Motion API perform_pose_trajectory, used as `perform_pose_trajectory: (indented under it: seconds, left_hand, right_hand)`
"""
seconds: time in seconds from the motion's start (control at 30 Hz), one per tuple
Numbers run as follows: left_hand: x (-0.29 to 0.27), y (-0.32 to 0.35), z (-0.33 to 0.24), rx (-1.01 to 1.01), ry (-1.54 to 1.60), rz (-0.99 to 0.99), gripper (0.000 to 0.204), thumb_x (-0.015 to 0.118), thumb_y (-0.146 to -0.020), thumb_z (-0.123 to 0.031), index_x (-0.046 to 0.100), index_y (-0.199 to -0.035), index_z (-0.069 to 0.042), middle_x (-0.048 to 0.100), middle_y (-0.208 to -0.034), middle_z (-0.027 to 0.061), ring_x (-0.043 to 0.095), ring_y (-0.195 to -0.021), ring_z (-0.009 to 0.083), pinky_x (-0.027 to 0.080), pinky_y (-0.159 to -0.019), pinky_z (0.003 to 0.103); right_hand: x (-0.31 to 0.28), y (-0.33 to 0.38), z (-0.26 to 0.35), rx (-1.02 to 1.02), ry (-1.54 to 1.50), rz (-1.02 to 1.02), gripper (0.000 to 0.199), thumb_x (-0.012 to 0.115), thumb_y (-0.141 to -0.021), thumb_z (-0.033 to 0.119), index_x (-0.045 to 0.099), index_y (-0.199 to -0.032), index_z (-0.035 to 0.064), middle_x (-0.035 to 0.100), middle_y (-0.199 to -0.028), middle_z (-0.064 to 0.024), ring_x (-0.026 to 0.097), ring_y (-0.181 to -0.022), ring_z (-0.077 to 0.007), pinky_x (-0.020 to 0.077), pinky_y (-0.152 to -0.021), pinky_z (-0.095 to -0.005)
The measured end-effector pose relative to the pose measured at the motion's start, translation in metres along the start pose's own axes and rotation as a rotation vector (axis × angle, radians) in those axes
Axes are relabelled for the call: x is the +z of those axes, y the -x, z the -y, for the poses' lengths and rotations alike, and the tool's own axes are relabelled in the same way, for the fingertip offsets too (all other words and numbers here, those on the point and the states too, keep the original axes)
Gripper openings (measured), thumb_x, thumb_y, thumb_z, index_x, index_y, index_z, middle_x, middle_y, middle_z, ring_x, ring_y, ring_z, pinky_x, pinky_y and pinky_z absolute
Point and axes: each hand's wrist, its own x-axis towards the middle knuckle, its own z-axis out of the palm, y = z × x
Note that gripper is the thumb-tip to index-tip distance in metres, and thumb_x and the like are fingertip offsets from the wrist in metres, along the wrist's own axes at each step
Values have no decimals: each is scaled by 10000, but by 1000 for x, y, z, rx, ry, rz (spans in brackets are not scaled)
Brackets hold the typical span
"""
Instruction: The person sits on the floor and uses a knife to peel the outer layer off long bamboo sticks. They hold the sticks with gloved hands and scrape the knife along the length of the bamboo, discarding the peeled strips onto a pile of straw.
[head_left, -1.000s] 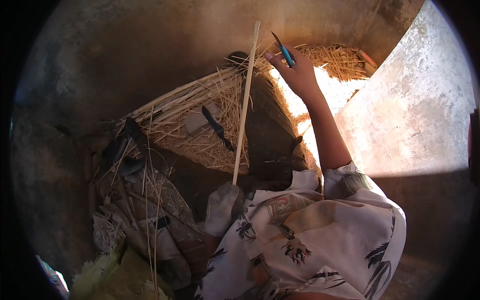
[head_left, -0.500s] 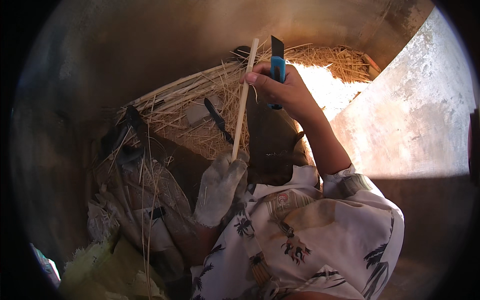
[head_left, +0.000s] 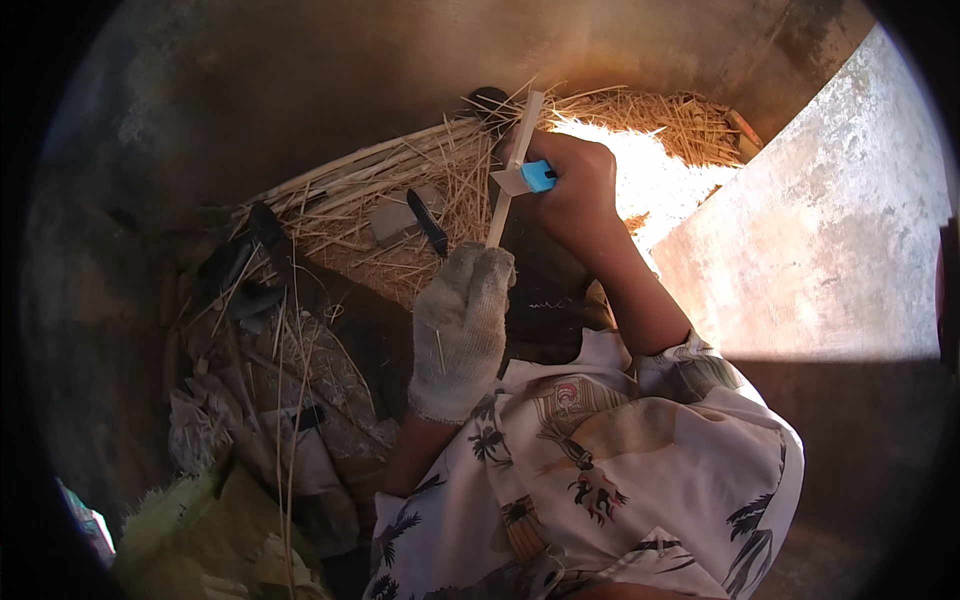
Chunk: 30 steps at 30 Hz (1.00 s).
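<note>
My left hand (head_left: 460,325), in a pale knitted work glove, is closed round the lower end of a thin, pale wooden strip (head_left: 498,222). The strip leans upward, away from me. My bare right hand (head_left: 572,185) grips a blue utility knife (head_left: 538,177). Its blade (head_left: 511,181) lies across the strip around the middle of its length. The right thumb reaches up beside the strip's upper part; the other fingers are mostly hidden behind the fist.
Shavings and split strips (head_left: 400,165) cover the floor ahead. A dark-handled knife (head_left: 428,222) lies there next to a grey block (head_left: 392,220). A curved wall (head_left: 330,70) stands beyond, and a sunlit panel (head_left: 820,220) rises at right. Plastic sacks (head_left: 220,530) lie at lower left.
The utility knife has turned from pointing upward to lying across the strip. My left hand has risen and moved slightly right with the strip's lower end.
</note>
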Motion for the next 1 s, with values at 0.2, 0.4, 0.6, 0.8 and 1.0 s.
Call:
perform_pose_trajectory:
  seconds: [0.2, 0.4, 0.6, 0.8, 1.0]
  left_hand:
    - [2, -3, 28, 258, -194, -85, 204, 552, -1023, -185, 635, -992, -2, 590, -745, 115, 601, -642, 187, 471, -600, 319]
    - [-2, 0, 12, -43, 95, -139, 219, 540, -1033, -197, 638, -956, -17, 544, -687, 14, 529, -607, 92, 405, -522, 277]
    - [-6, 11, 17, 1, -41, -78, 238, 520, -1036, -220, 622, -928, -34, 519, -657, 27, 536, -588, 129, 439, -547, 313]
    - [-39, -4, 53, 112, -152, -184, 220, 533, -1020, -248, 613, -1016, -43, 525, -666, 51, 580, -593, 148, 484, -535, 316]
    - [-32, -14, 6, -120, 9, -302, 302, 510, -1034, -298, 632, -998, -24, 547, -699, 55, 512, -558, 104, 391, -461, 269]
  right_hand:
    - [9, -11, -7, -186, 195, -213, 272, 655, -882, 80, 553, -630, 91, 542, -529, -65, 546, -443, -265, 419, -447, -366]
    - [23, -45, -14, -369, 220, -408, 294, 688, -821, 19, 497, -601, 61, 496, -511, -86, 515, -416, -256, 394, -414, -357]
    - [66, -123, -43, 258, 246, -316, 207, 658, -807, 202, 659, -728, 10, 656, -662, -171, 667, -642, -363, 506, -564, -464]
    - [61, -149, -68, 492, -343, -409, 311, 649, -857, 218, 608, -646, -6, 544, -570, -91, 501, -510, -176, 393, -501, -362]
    - [104, -42, 2, 60, -420, -177, 370, 652, -946, 188, 567, -626, 23, 431, -511, -42, 420, -465, -120, 353, -470, -313]
